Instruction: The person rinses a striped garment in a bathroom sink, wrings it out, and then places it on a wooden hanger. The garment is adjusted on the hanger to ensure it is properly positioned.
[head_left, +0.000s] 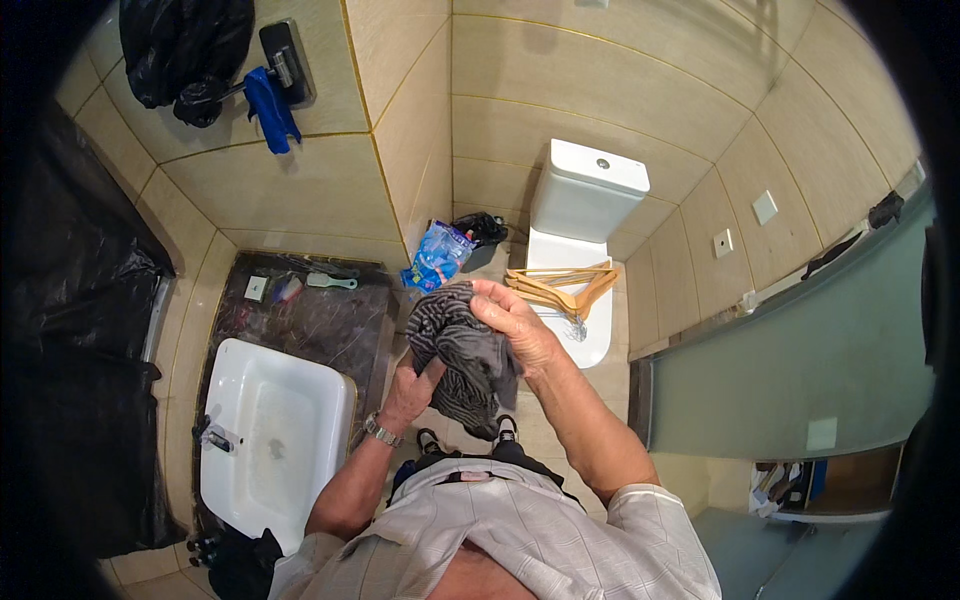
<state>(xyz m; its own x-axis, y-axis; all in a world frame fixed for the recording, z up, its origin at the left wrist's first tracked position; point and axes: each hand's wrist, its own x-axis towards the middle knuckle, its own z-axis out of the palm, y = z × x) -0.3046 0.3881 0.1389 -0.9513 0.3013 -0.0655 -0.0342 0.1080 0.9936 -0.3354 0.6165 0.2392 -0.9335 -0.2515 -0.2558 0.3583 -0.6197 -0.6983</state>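
Both hands hold a grey and black striped garment (461, 360) bunched up in front of my body. My left hand (411, 390), with a metal watch on its wrist, grips the lower left side, its thumb over the cloth. My right hand (517, 322) pinches the upper edge between thumb and fingers. Part of each hand's fingers is hidden by the fabric. Wooden clothes hangers (566, 289) lie on the closed lid of a white toilet (589, 180), just beyond my right hand.
A white sink (281, 442) sits on a dark marble counter (345, 319) at left, with a brush (332, 281) on it. A blue plastic package (439, 255) stands near the wall corner beside a black bag (484, 227). A frosted glass panel (787, 367) is at right.
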